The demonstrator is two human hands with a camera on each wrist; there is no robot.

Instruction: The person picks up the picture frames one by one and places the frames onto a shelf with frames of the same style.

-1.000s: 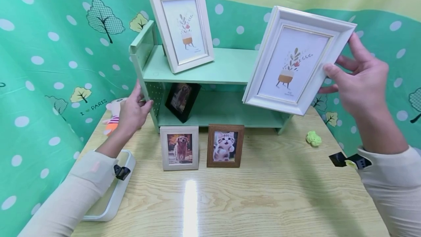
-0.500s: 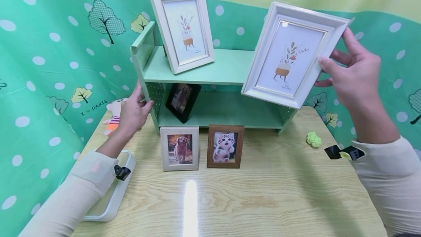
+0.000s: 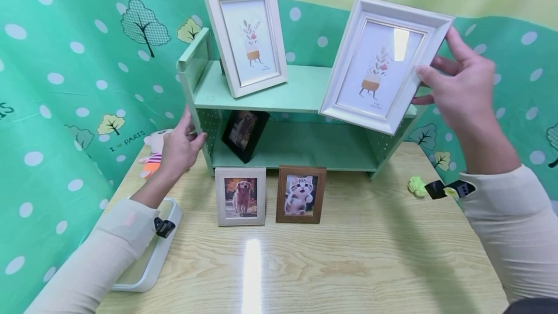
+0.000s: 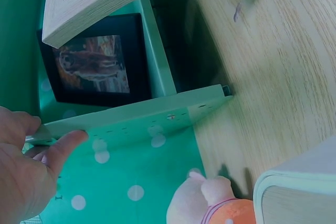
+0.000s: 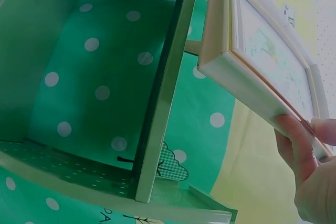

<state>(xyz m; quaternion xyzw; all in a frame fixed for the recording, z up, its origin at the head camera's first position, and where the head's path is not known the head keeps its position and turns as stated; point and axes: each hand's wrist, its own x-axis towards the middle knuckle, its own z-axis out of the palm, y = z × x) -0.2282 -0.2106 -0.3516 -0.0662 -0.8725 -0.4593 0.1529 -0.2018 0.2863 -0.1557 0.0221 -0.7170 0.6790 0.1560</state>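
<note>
The right hand (image 3: 464,93) holds a white picture frame (image 3: 383,64) up in the air, tilted, in front of the right end of the green shelf unit (image 3: 301,93). Its thumb lies on the frame's front edge and its fingers are curled round behind, so the hand is clamped on the frame's right side. The frame shows a potted plant drawing, with a bright glare on the glass. Its lower edge hangs just above the right part of the top shelf — whether it touches the board is hard to tell from the head view.

The left hand (image 3: 180,147) grips the left side wall of the shelf unit, thumb on the front edge and fingers round the outside. In the left wrist view the thumb (image 4: 63,148) presses flat against the wall's edge.

On the top shelf at the left stands a second white frame (image 3: 245,38) with the same plant drawing, leaning back. A black frame (image 3: 243,132) with a dog photo sits tilted in the lower compartment. On the wooden table (image 3: 348,265), just in front of the shelf unit, stand a pale frame with a dog (image 3: 240,196) and a brown frame with a kitten (image 3: 301,194), side by side. A small plush toy (image 3: 152,154) lies to the left of the shelf, a white tray (image 3: 150,270) near the left forearm — and a small green lump (image 3: 416,185) at the right.
</note>
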